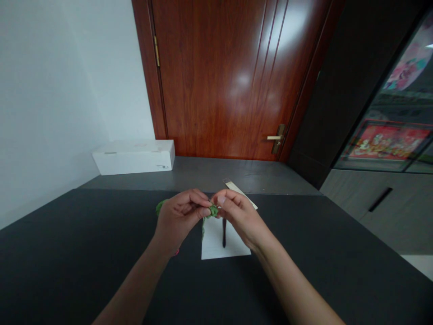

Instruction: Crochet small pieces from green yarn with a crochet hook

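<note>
My left hand (pixel 182 219) pinches a small green crocheted piece (pixel 213 210) between thumb and fingertips. Close against it, my right hand (pixel 240 214) is closed, with the slim dark handle of what looks like a crochet hook (pixel 223 234) sticking out below its fingers. A small bright glint shows at the fingertips; the hook's tip is not clear. From the piece a strand of green yarn (pixel 203 229) hangs down. More green yarn (pixel 159 206) lies behind my left hand, mostly covered by it.
Beneath my hands a white sheet of paper (pixel 213 250) lies on the black table (pixel 101 253). A pale flat strip (pixel 250 202) is beyond my right hand, and a small pink thing (pixel 176 252) peeks out by my left wrist. A white box (pixel 135 158) stands at the back left.
</note>
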The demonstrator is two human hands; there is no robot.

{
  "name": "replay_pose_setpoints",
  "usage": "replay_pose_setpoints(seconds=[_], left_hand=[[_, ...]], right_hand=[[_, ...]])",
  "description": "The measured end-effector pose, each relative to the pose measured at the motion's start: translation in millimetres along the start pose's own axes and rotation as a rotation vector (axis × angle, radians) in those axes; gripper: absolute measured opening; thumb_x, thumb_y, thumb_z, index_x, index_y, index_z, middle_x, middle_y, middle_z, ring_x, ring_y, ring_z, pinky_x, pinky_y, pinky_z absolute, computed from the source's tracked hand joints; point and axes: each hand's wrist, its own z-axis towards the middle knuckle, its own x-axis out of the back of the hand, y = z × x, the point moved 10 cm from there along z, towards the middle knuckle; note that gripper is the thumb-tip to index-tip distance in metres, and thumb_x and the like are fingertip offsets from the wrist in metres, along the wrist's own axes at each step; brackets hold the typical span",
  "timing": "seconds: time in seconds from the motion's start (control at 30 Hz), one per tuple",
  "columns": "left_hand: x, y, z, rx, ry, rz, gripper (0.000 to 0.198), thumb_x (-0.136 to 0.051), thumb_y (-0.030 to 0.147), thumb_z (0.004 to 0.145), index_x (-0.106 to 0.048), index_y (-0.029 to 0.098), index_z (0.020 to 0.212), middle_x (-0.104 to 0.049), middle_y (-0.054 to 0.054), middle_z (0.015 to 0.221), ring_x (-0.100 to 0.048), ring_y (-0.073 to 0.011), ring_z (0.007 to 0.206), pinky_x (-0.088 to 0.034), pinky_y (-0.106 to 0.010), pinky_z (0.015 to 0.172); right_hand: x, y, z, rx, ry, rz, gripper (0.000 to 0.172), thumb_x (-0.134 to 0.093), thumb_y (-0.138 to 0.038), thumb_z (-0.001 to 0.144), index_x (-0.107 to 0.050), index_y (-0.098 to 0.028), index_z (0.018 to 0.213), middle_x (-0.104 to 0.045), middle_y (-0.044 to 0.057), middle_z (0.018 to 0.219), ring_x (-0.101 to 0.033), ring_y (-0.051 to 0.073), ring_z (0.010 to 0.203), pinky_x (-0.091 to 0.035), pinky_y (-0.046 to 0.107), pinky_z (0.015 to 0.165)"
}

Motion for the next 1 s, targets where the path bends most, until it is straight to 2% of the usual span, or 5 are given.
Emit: replay_pose_setpoints(seconds=[0.17,0.33,0.6,0.8,1.0], left_hand=[[-5.8,11,1,-0.114,-0.1,0.173,0.017,-0.074,0.003,0.075,-0.073,0.02,0.071,-0.07,-0.003,0.074,-0.068,-0.0174,0.072,-0.053,-0.028,0.065],[-13.3,21,1,-0.218,-0.177,0.374,0.016,-0.072,0.007,0.078,-0.074,0.021,0.071,-0.073,-0.005,0.072,-0.068,-0.0206,0.073,-0.053,-0.033,0.068],[-15.5,19,1,-0.233,-0.217,0.399,0.017,-0.071,0.004,0.078,-0.072,0.019,0.071,-0.072,-0.004,0.073,-0.067,-0.0191,0.072,-0.052,-0.032,0.068],[-11.1,11,1,-0.149,-0.204,0.281,0.016,-0.073,0.003,0.078,-0.075,0.018,0.073,-0.071,-0.004,0.074,-0.067,-0.018,0.072,-0.051,-0.03,0.068],[-2.8,-13,0,0.094,-0.073,-0.029,0.012,-0.079,0.006,0.071,-0.075,0.017,0.072,-0.069,-0.003,0.075,-0.067,-0.0171,0.073,-0.055,-0.026,0.065]], right_hand=[[2,1,-2,-0.081,-0.067,-0.102,0.033,-0.084,-0.048,0.072,-0.071,-0.018,0.078,-0.06,-0.003,0.067,-0.049,0.01,0.062,-0.037,0.026,0.063],[6,0,-2,-0.095,-0.095,-0.17,0.029,-0.088,-0.039,0.069,-0.07,-0.017,0.077,-0.061,-0.004,0.067,-0.05,0.01,0.062,-0.036,0.026,0.061],[8,-3,-1,-0.111,-0.087,-0.246,0.033,-0.091,-0.039,0.062,-0.068,-0.017,0.072,-0.061,-0.004,0.064,-0.051,0.01,0.061,-0.039,0.025,0.061],[9,-1,1,-0.085,-0.009,-0.137,0.031,-0.091,-0.04,0.063,-0.07,-0.017,0.07,-0.062,-0.004,0.061,-0.051,0.009,0.057,-0.039,0.024,0.06],[8,4,2,-0.014,0.06,0.067,0.034,-0.088,-0.043,0.068,-0.066,-0.018,0.073,-0.064,-0.004,0.061,-0.051,0.007,0.054,-0.039,0.022,0.056]])
